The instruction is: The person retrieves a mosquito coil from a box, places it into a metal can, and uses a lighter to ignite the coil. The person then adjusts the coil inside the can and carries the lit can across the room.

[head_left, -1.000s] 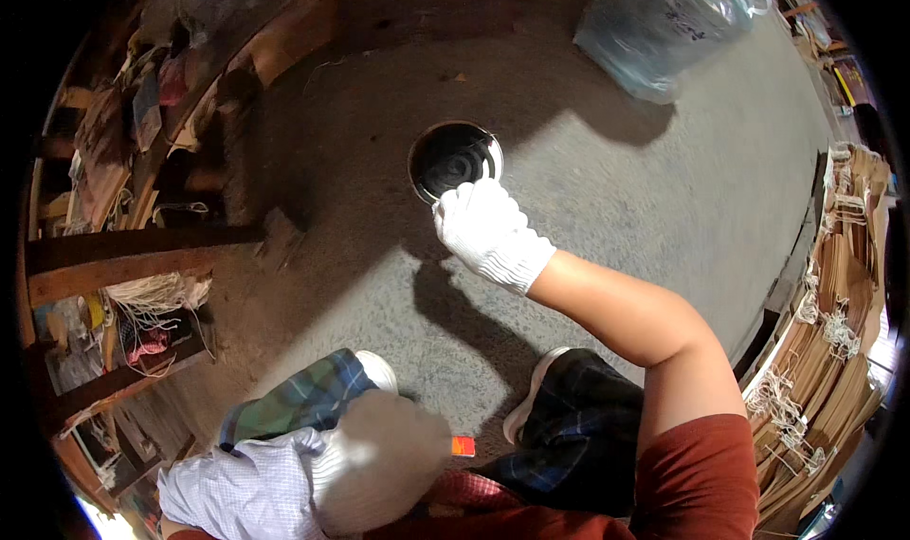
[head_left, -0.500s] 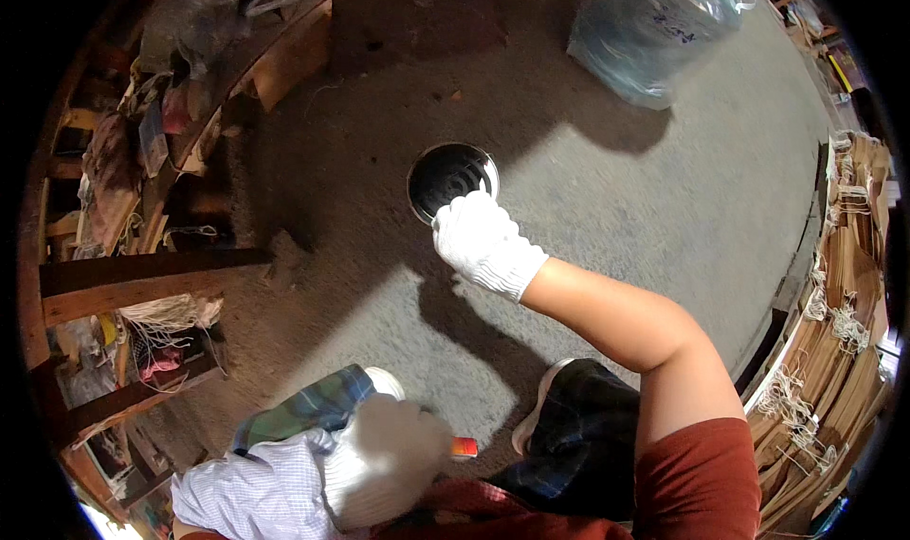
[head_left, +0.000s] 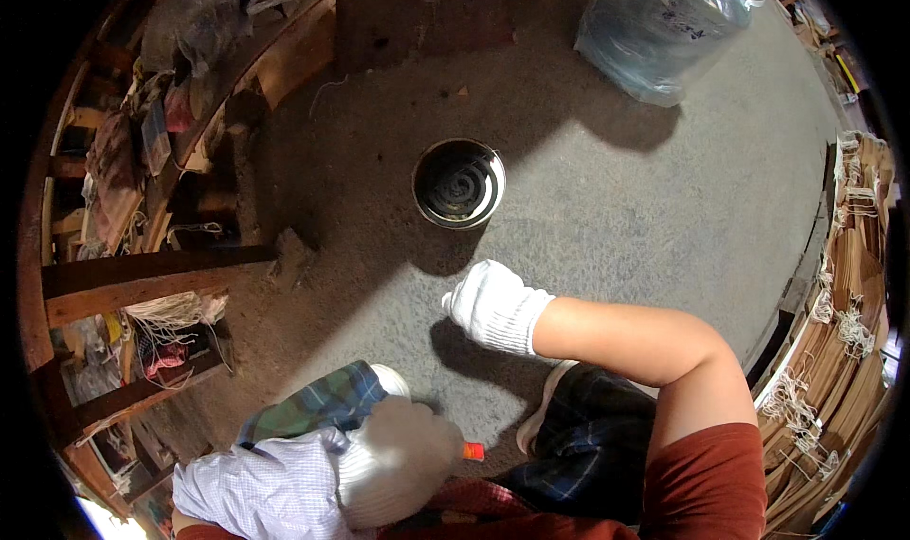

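On the concrete floor [head_left: 607, 208] sits one round metal tin [head_left: 459, 183], beyond two white-gloved hands: right hand [head_left: 495, 305] empty, left hand [head_left: 398, 459] grip unclear.

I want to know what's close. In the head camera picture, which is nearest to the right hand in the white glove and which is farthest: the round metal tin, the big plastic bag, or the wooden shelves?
From the right hand:
1. Round metal tin, just ahead on the floor.
2. Wooden shelves, far left.
3. Big plastic bag, farthest, ahead to the right.

Tin [head_left: 459, 183] on floor [head_left: 607, 218], ahead of right hand [head_left: 495, 307] (apart); bag [head_left: 664, 28] behind.
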Tool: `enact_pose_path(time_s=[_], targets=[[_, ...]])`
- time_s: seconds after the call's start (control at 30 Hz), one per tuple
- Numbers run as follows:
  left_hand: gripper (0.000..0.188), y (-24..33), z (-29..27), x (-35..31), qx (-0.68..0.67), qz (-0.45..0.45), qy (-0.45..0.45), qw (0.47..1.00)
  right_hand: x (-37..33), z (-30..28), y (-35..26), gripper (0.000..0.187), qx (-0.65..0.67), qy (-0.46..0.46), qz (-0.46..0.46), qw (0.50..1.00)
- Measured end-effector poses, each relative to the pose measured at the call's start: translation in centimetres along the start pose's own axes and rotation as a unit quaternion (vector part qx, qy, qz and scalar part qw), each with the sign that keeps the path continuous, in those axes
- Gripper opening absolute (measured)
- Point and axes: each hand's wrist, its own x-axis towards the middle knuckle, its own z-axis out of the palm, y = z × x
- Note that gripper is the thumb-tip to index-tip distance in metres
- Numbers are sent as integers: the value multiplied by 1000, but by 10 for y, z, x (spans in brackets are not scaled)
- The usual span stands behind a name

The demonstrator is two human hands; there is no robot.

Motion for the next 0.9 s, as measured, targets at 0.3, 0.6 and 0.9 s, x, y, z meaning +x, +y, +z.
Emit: enact_pose_path(time_s=[0.3, 0.6, 0.9], targets=[[7, -4, -8, 4, -30, 46, -58, 997, -17, -21, 11, 55, 0, 88, 88, 992], [15, -6, -22, 7, -86, 27, -132, 987, -13, -24, 16, 60, 20, 83, 120, 989], [17, -4, -34, 10, -64, 11, -177, 982, -12, -19, 21, 61, -6, 111, 111, 988]])
